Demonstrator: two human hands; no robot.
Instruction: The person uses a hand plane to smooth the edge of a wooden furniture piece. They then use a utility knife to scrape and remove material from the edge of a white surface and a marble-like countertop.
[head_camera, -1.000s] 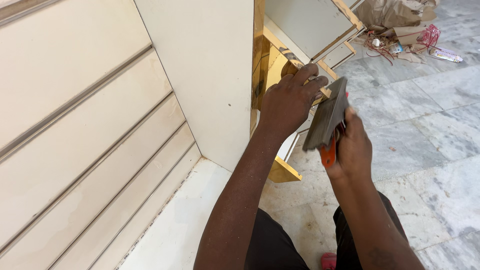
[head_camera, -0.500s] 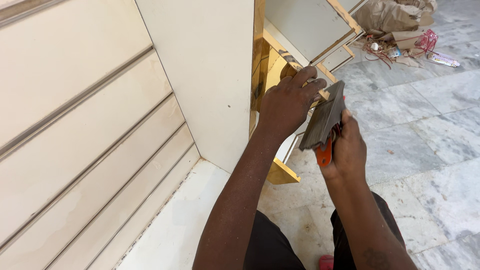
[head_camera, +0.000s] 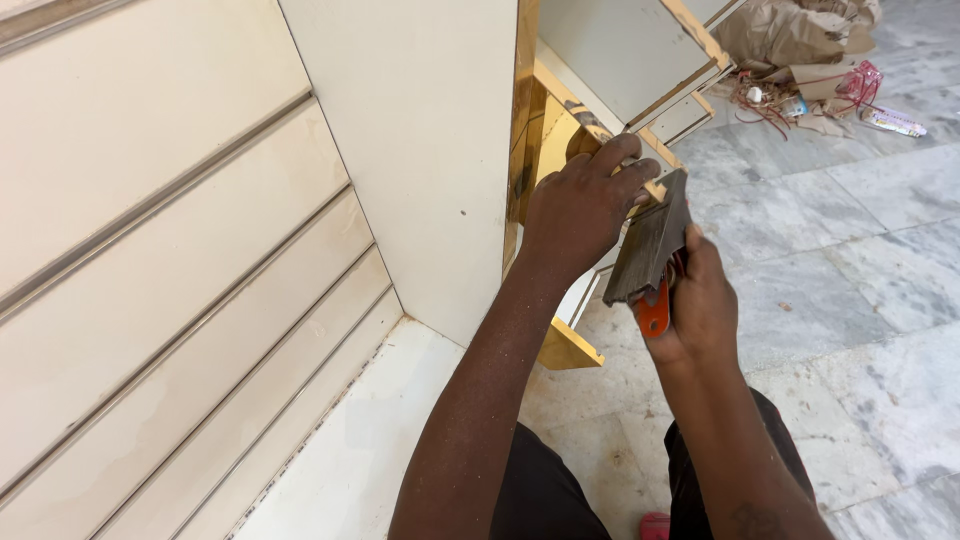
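Right hand (head_camera: 700, 305) closed round orange handle (head_camera: 653, 318) plus dark strip (head_camera: 650, 240). Strip long axis runs up-right from grip, tilted, top end beside left fingertips. Left hand (head_camera: 580, 205) curled, pressing on gold trim (head_camera: 545, 130) at panel (head_camera: 420, 150) edge; whether it clasps anything, cannot tell. Trim lies up-left of right grip, just beyond strip tip; left hand nearer trim.

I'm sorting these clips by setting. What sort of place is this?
Probably an indoor fit-out or furniture-installation site: unfinished white panels with gold edge trim, a marble-tiled floor, and a heap of packing scraps left on it.
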